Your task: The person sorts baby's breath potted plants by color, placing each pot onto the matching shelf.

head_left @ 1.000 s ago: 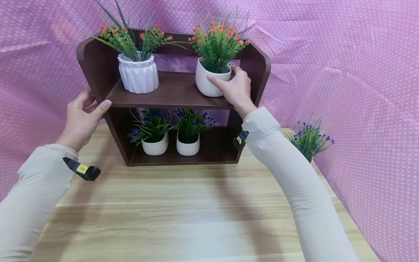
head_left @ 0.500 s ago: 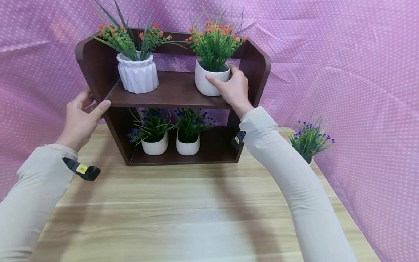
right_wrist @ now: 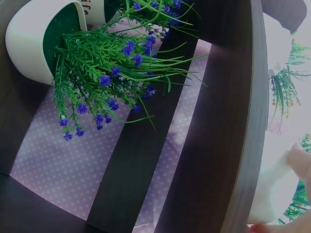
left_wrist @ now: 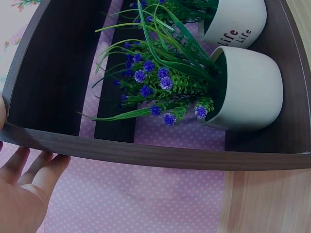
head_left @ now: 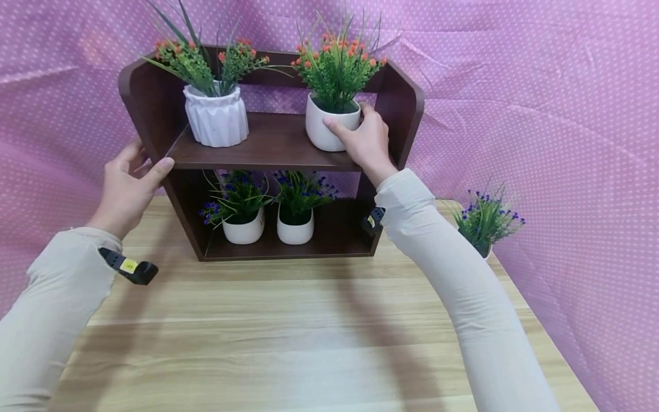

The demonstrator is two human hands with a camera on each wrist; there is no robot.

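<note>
In the head view a dark brown two-tier shelf point(head_left: 268, 140) stands on a wooden table. My left hand point(head_left: 126, 186) grips its left side panel, thumb on the front edge and fingers on the outer face; the left wrist view shows those fingertips point(left_wrist: 57, 165) against the panel. On the upper tier, my right hand point(head_left: 369, 140) holds a smooth white flowerpot point(head_left: 324, 127) of orange flowers by its right side, thumb at the front. The pot appears to rest on the board. A ribbed white flowerpot point(head_left: 218, 120) with orange flowers sits left of it.
Two small white pots, a left one point(head_left: 244, 229) and a right one point(head_left: 296, 229), hold purple flowers on the lower tier. Another purple-flowered plant point(head_left: 486, 220) stands right, partly behind my right sleeve. Pink dotted cloth point(head_left: 566, 143) hangs behind the wooden table point(head_left: 288, 332).
My right hand and the smooth white flowerpot have shifted slightly left along the upper tier. The left hand stays in place on the side panel.
</note>
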